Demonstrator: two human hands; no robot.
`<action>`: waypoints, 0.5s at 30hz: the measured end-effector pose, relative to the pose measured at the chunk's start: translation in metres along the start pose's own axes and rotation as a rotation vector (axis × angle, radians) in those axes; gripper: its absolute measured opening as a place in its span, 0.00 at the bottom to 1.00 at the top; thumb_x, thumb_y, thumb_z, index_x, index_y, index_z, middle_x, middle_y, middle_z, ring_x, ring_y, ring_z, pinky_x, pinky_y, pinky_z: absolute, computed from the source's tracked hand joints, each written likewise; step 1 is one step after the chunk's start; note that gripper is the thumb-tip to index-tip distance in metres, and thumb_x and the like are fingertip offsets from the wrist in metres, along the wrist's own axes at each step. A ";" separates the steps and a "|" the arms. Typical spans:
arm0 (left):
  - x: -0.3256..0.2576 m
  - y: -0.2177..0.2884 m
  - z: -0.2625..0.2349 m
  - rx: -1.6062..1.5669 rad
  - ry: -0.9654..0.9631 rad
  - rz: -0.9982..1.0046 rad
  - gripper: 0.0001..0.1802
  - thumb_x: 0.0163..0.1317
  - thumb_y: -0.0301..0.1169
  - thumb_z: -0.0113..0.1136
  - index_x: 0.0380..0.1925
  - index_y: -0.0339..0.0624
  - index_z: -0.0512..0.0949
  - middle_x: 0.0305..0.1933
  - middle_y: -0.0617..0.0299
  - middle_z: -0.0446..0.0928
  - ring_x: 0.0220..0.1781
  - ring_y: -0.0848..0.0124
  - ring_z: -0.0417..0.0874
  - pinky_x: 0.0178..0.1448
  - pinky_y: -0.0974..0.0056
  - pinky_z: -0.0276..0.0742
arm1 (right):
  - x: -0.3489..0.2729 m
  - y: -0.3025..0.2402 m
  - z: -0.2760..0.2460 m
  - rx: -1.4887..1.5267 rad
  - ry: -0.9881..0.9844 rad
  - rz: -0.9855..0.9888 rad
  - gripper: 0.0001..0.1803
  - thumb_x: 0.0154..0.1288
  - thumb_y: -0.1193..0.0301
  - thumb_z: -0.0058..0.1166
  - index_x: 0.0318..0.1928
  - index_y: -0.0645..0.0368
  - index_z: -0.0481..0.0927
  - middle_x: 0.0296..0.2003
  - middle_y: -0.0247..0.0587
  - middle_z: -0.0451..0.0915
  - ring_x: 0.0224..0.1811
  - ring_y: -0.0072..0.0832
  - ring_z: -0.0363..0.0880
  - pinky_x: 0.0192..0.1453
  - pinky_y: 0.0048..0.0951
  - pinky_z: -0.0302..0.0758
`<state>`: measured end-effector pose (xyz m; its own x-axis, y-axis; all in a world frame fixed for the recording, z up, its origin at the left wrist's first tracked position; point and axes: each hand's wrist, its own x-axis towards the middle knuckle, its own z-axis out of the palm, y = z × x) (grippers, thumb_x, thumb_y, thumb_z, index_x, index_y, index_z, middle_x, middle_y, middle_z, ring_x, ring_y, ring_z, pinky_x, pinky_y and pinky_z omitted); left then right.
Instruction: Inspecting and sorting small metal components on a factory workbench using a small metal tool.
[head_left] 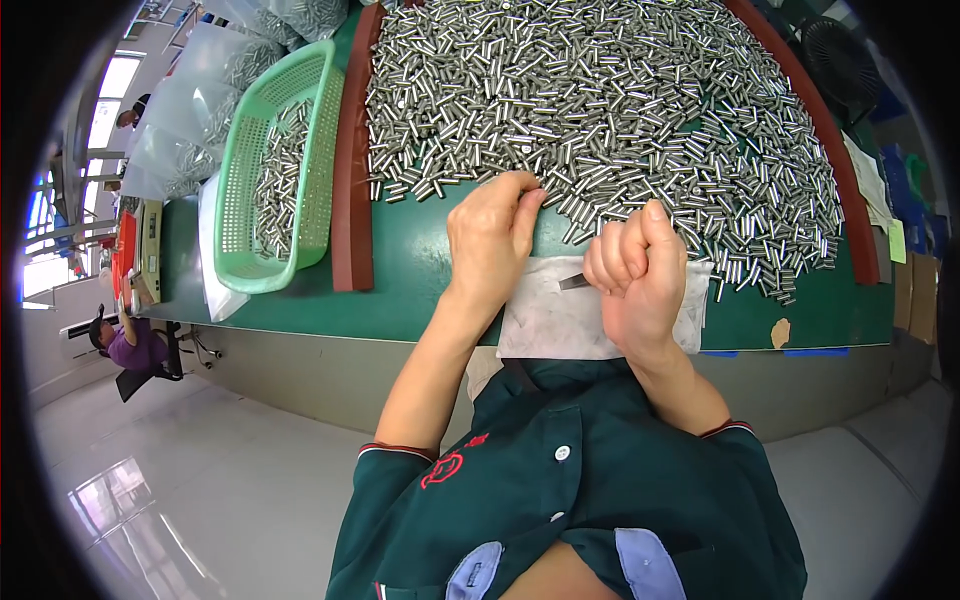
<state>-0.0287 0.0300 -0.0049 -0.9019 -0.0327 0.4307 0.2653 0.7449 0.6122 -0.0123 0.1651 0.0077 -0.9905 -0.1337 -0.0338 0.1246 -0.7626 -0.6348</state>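
Observation:
Short, shiny metal pins (600,100) lie heaped across the green table. At the pile's near edge is my left hand (485,240), with its fingers curled and thumb and forefinger pressed together; whatever they hold is hidden. My right hand (645,275) is closed in a fist over a white cloth (545,320). A thin dark metal tool (572,283) pokes out from its finger side; its kind cannot be made out, as the fist hides the rest. A few pins lie in a neat side-by-side row between the two hands.
Dark red rails (353,200) border the pile on both sides. A green plastic basket (318,170) with pins stands to the left, near clear bags (175,120) of pins. A black fan (838,60) is at the far right. Another person (138,345) sits far left.

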 end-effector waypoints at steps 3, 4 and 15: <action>-0.001 -0.004 -0.005 -0.497 0.021 -0.212 0.04 0.55 0.25 0.52 0.27 0.36 0.71 0.17 0.69 0.67 0.18 0.83 0.63 0.21 0.76 0.58 | -0.001 0.000 -0.001 0.000 0.002 0.000 0.24 0.67 0.66 0.28 0.11 0.54 0.54 0.07 0.30 0.53 0.10 0.16 0.45 0.13 0.19 0.46; -0.001 -0.006 -0.012 -0.902 -0.092 -0.505 0.04 0.57 0.26 0.51 0.28 0.38 0.69 0.19 0.69 0.67 0.18 0.84 0.60 0.21 0.78 0.54 | -0.001 -0.001 -0.001 -0.003 0.005 0.005 0.24 0.67 0.66 0.28 0.11 0.54 0.54 0.07 0.30 0.53 0.10 0.16 0.45 0.13 0.19 0.46; -0.002 -0.021 -0.022 -1.519 -0.299 -0.704 0.06 0.58 0.24 0.48 0.37 0.39 0.68 0.29 0.55 0.72 0.16 0.84 0.55 0.21 0.79 0.53 | 0.000 0.000 0.000 -0.086 0.015 0.001 0.24 0.67 0.62 0.26 0.11 0.51 0.53 0.06 0.27 0.50 0.08 0.16 0.43 0.13 0.21 0.47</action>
<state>-0.0253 -0.0008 -0.0040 -0.9595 0.1957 -0.2027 -0.2813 -0.6247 0.7284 -0.0127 0.1649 0.0079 -0.9912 -0.1245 -0.0452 0.1205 -0.7055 -0.6984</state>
